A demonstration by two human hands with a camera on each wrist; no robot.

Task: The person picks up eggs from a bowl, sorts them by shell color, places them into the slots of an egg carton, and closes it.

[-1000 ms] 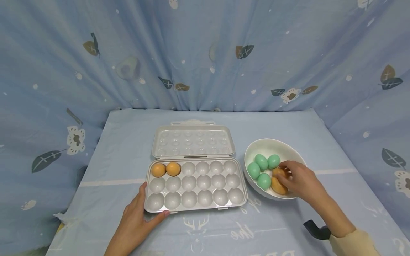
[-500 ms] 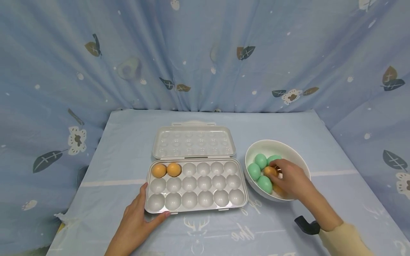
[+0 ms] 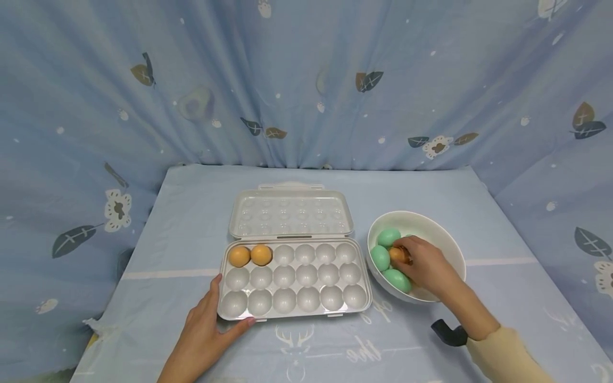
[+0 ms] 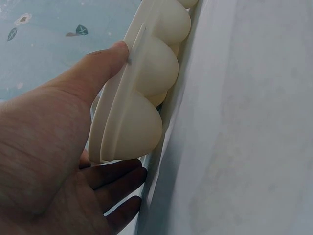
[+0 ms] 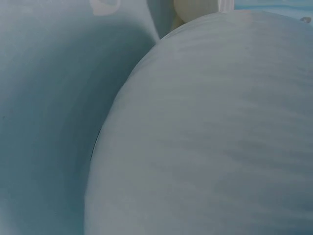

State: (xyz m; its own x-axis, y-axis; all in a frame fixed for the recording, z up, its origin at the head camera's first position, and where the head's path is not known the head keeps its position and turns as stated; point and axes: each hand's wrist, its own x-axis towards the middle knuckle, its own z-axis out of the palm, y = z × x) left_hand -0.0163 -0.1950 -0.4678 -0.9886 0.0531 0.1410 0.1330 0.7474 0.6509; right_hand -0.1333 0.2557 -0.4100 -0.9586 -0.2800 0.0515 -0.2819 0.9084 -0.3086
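The open egg tray (image 3: 296,277), grey-white with round hollows, has two orange eggs (image 3: 250,255) in its back-left hollows. My left hand (image 3: 203,330) braces its front-left corner, thumb on the front edge and fingers along the left side. In the left wrist view the thumb (image 4: 110,58) rests at the rim and the other fingers extend loosely below. Inside the white bowl (image 3: 442,242), my right hand (image 3: 428,268) pinches an orange egg (image 3: 398,255) among several green eggs (image 3: 380,258). The hand partly hides that egg and the bowl's right side.
The tray's hinged lid (image 3: 292,214) lies folded back behind it. The bowl stands right beside the tray. A black curved object (image 3: 450,333) sits at my right wrist. Blue printed curtains (image 3: 306,85) surround the cloth-covered table (image 3: 201,213). The right wrist view shows mostly the bowl's outer wall (image 5: 205,132).
Within the bowl my right hand has moved left, bringing the orange egg in among the green ones. Some green eggs have shifted and turned. My left hand stays at the tray's corner.
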